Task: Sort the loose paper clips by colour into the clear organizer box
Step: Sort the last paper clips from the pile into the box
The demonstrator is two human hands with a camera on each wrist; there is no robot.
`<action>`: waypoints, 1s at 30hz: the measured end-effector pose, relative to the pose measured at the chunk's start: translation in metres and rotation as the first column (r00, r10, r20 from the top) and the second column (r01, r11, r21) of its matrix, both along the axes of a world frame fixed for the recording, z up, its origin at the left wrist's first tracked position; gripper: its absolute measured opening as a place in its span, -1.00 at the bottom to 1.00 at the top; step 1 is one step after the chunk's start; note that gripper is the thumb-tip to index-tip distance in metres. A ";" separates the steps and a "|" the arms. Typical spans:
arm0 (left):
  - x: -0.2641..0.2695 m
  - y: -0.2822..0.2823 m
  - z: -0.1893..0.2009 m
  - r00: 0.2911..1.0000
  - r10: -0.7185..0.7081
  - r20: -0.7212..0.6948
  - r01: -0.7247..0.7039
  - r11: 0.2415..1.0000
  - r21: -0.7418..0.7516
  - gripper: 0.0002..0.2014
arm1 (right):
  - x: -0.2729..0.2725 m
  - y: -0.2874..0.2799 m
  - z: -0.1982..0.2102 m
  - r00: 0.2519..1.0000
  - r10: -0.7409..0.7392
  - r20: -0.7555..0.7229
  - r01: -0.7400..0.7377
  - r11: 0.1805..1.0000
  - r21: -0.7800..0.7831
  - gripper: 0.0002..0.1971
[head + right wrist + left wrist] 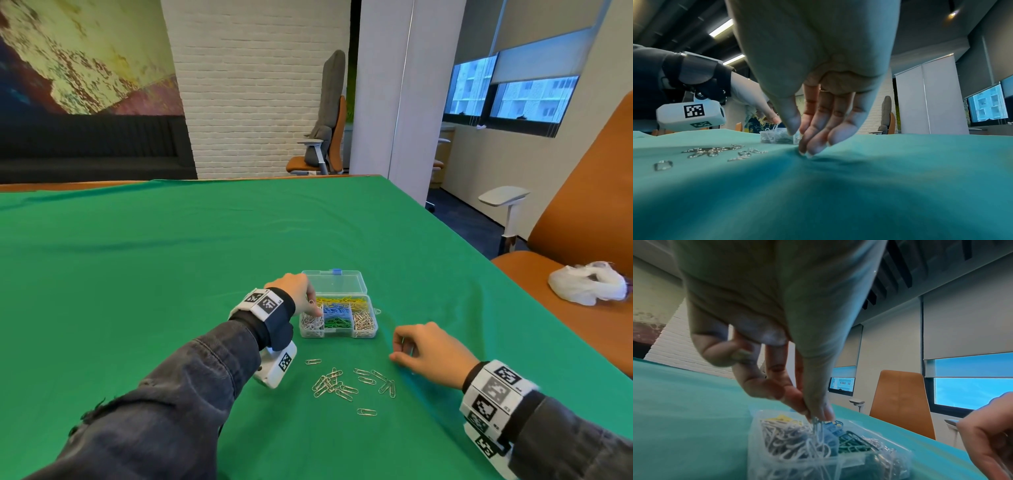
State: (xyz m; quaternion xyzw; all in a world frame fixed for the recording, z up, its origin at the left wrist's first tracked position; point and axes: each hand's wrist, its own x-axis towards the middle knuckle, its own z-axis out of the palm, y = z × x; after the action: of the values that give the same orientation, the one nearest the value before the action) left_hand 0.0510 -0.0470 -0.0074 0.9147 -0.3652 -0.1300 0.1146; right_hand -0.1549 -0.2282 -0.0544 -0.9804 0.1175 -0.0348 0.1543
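The clear organizer box (376,329) stands open on the green cloth, its lid (331,282) laid back. Its compartments hold yellow (342,300), blue (337,311), green (338,323), white (311,322) and silver clips (363,322). My left hand (317,310) hovers over the white compartment, thumb and fingers pinching a white paper clip (774,128) just above the pile (793,441). Several loose silver clips (334,385) lie in front of the box. My right hand (395,353) rests to their right, its fingertips (813,149) touching the cloth and holding nothing.
The green cloth (171,274) covers the whole table; its right edge runs diagonally close to my right wrist. An orange chair (582,205) beside that edge carries a white plastic bag (587,282). Another office chair (325,137) stands far behind.
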 end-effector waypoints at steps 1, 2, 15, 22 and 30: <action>-0.001 -0.001 -0.001 1.000 -0.002 0.005 0.002 1.000 0.002 -0.75 | 0.000 0.001 0.000 1.000 0.007 -0.001 -0.007 1.000 -0.006 -0.76; -0.002 -0.002 -0.002 1.000 -0.005 0.007 0.005 1.000 0.004 -0.75 | 0.000 0.002 0.000 1.000 0.013 -0.004 -0.013 1.000 -0.009 -0.77; 0.003 -0.006 -0.004 1.000 -0.016 -0.004 0.016 1.000 -0.008 -0.73 | 0.003 0.009 0.001 0.999 0.028 -0.044 -0.030 0.998 -0.050 -0.87; 0.004 -0.009 -0.006 1.000 -0.002 -0.006 0.002 1.000 -0.028 -0.75 | 0.004 0.010 -0.001 0.997 0.027 -0.071 -0.032 0.997 -0.065 -0.86; 0.008 -0.011 -0.001 0.999 -0.022 -0.035 0.021 0.999 -0.045 -0.84 | 0.004 0.009 -0.002 0.996 0.032 -0.081 -0.038 0.997 -0.067 -0.88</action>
State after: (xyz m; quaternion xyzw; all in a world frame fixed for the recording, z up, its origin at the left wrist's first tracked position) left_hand 0.0594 -0.0577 -0.0088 0.9054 -0.3757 -0.1392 0.1402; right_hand -0.1509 -0.2187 -0.0559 -0.9876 0.1052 0.0029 0.1163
